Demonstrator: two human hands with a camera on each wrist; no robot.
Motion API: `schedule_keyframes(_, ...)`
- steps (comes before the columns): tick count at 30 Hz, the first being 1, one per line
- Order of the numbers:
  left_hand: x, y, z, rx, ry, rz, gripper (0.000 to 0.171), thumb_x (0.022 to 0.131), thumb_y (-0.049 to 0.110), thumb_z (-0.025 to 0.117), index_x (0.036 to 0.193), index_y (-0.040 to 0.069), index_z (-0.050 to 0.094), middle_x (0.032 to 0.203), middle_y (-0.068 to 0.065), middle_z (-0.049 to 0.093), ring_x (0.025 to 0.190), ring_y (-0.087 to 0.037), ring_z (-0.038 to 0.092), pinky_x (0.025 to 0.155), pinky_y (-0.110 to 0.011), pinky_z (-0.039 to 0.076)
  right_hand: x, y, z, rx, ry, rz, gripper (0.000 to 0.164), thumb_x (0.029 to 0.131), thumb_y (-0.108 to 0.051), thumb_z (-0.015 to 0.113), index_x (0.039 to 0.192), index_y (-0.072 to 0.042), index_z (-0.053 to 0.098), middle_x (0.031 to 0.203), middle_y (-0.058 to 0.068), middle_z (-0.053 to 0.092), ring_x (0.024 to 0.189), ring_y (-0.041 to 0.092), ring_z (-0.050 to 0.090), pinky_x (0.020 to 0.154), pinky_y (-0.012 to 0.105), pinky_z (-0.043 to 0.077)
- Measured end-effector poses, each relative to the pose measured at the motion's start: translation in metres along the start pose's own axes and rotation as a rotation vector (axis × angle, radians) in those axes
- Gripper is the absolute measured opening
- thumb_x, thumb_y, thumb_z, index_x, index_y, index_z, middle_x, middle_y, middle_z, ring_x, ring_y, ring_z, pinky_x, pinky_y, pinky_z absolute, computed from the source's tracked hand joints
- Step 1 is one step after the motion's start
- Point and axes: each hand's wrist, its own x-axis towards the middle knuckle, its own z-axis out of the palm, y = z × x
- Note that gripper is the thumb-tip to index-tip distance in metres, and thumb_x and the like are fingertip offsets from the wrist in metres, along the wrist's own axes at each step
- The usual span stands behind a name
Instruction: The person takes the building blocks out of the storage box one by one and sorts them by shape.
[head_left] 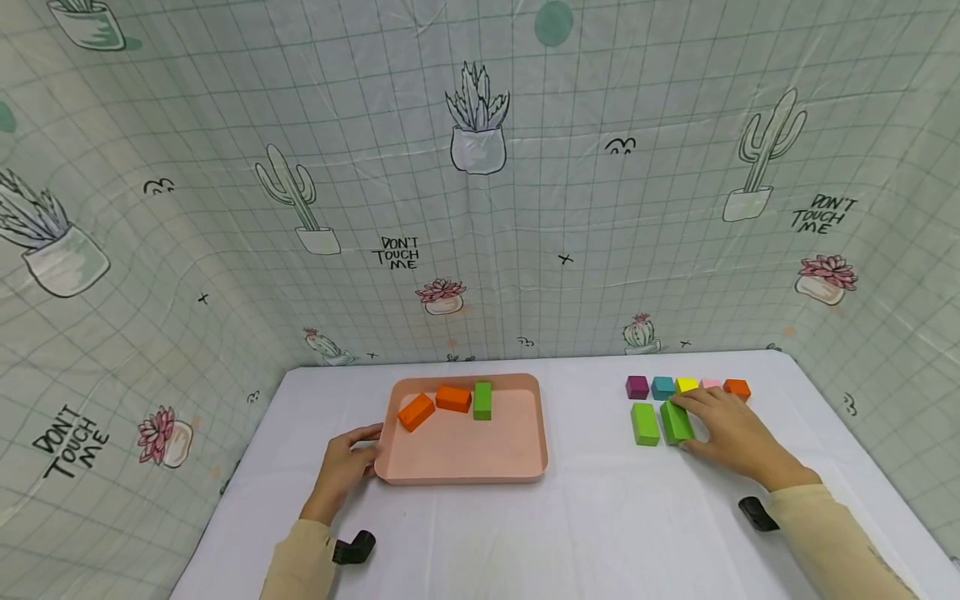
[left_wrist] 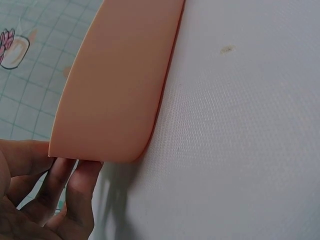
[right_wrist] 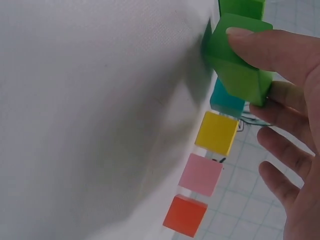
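My right hand pinches a green rectangular block between thumb and fingers, while the other fingers spread loosely. In the right wrist view the thumb lies across one face of that green block. Left of it stands a second green block. On the left, my left hand touches the left side of a shallow pink tray, fingertips against the outer wall. Inside the tray, along its back, lie two orange blocks and one green block.
Behind the right hand runs a row of small cubes: purple, teal, yellow, pink and orange. A white cloth covers the table, and a printed cactus curtain hangs around it.
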Motion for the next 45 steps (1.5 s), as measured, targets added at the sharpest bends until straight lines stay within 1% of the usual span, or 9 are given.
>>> schedule_keyframes(4, 0.001, -0.001, 0.000, 0.005, 0.002, -0.007, 0.040, 0.101, -0.003, 0.057, 0.141, -0.009, 0.062, 0.137, -0.029, 0.060, 0.084, -0.017, 0.062, 0.065, -0.023, 0.054, 0.002, 0.000, 0.003, 0.003, -0.029, 0.010, 0.065, 0.074, -0.021, 0.096, 0.130, 0.002, 0.071, 0.127, 0.023, 0.069, 0.121, 0.049, 0.058, 0.100, 0.067, 0.049)
schedule_keyframes(8, 0.002, -0.002, 0.001, 0.014, 0.008, -0.019, 0.040, 0.102, -0.002, 0.058, 0.141, -0.007, 0.062, 0.137, -0.029, 0.060, 0.084, -0.017, 0.062, 0.065, -0.023, 0.054, 0.004, 0.001, 0.006, -0.010, -0.046, 0.002, 0.065, 0.075, -0.022, 0.096, 0.130, 0.002, 0.071, 0.128, 0.023, 0.069, 0.121, 0.047, 0.059, 0.100, 0.066, 0.050)
schedule_keyframes(20, 0.001, -0.001, 0.000, 0.012, 0.008, -0.020, 0.040, 0.102, -0.003, 0.057, 0.141, -0.007, 0.062, 0.138, -0.028, 0.060, 0.086, -0.018, 0.062, 0.065, -0.023, 0.055, 0.006, 0.002, 0.008, -0.013, -0.087, 0.009, 0.061, 0.078, -0.025, 0.093, 0.129, 0.001, 0.072, 0.129, 0.024, 0.069, 0.121, 0.048, 0.059, 0.100, 0.067, 0.049)
schedule_keyframes(26, 0.001, -0.001, 0.001, 0.020, 0.016, -0.039, 0.040, 0.102, -0.002, 0.057, 0.141, -0.006, 0.062, 0.138, -0.028, 0.059, 0.086, -0.017, 0.062, 0.066, -0.022, 0.055, 0.005, 0.000, 0.006, -0.018, -0.111, 0.029, 0.062, 0.077, -0.027, 0.094, 0.129, 0.001, 0.072, 0.129, 0.024, 0.069, 0.121, 0.048, 0.059, 0.099, 0.066, 0.050)
schedule_keyframes(29, 0.001, -0.002, 0.001, 0.018, 0.019, -0.045, 0.040, 0.102, -0.002, 0.058, 0.141, -0.006, 0.063, 0.138, -0.028, 0.060, 0.085, -0.018, 0.062, 0.066, -0.022, 0.054, 0.005, -0.001, 0.002, -0.014, -0.111, 0.019, 0.063, 0.077, -0.028, 0.094, 0.128, 0.002, 0.072, 0.129, 0.024, 0.069, 0.120, 0.048, 0.059, 0.099, 0.066, 0.050)
schedule_keyframes(32, 0.002, -0.002, 0.001, 0.013, 0.018, -0.045, 0.040, 0.102, -0.001, 0.057, 0.141, -0.006, 0.062, 0.139, -0.028, 0.060, 0.086, -0.018, 0.061, 0.066, -0.022, 0.054, 0.005, -0.003, -0.003, -0.017, -0.083, -0.004, 0.063, 0.077, -0.029, 0.094, 0.128, 0.002, 0.072, 0.128, 0.023, 0.069, 0.119, 0.047, 0.060, 0.099, 0.066, 0.050)
schedule_keyframes(37, 0.001, 0.000, 0.001, 0.009, 0.017, -0.045, 0.040, 0.102, -0.001, 0.057, 0.141, -0.006, 0.062, 0.139, -0.028, 0.060, 0.087, -0.019, 0.061, 0.066, -0.022, 0.054, 0.009, -0.011, -0.012, -0.023, 0.024, -0.075, 0.061, 0.078, -0.023, 0.094, 0.127, 0.004, 0.071, 0.125, 0.022, 0.070, 0.114, 0.045, 0.062, 0.096, 0.063, 0.051)
schedule_keyframes(39, 0.001, 0.000, 0.001, 0.008, 0.017, -0.043, 0.040, 0.102, -0.001, 0.057, 0.141, -0.006, 0.063, 0.138, -0.028, 0.060, 0.088, -0.019, 0.061, 0.066, -0.023, 0.054, 0.014, -0.018, -0.016, -0.031, 0.062, -0.104, 0.059, 0.079, -0.021, 0.093, 0.127, 0.003, 0.071, 0.125, 0.021, 0.070, 0.113, 0.043, 0.062, 0.093, 0.062, 0.052)
schedule_keyframes(45, 0.001, 0.001, 0.001, -0.001, 0.012, -0.036, 0.040, 0.102, -0.001, 0.057, 0.141, -0.007, 0.062, 0.137, -0.028, 0.060, 0.088, -0.019, 0.061, 0.065, -0.023, 0.054, 0.032, -0.045, -0.028, -0.022, 0.121, -0.166, 0.055, 0.081, -0.017, 0.091, 0.128, 0.002, 0.070, 0.126, 0.017, 0.070, 0.115, 0.041, 0.062, 0.094, 0.060, 0.051)
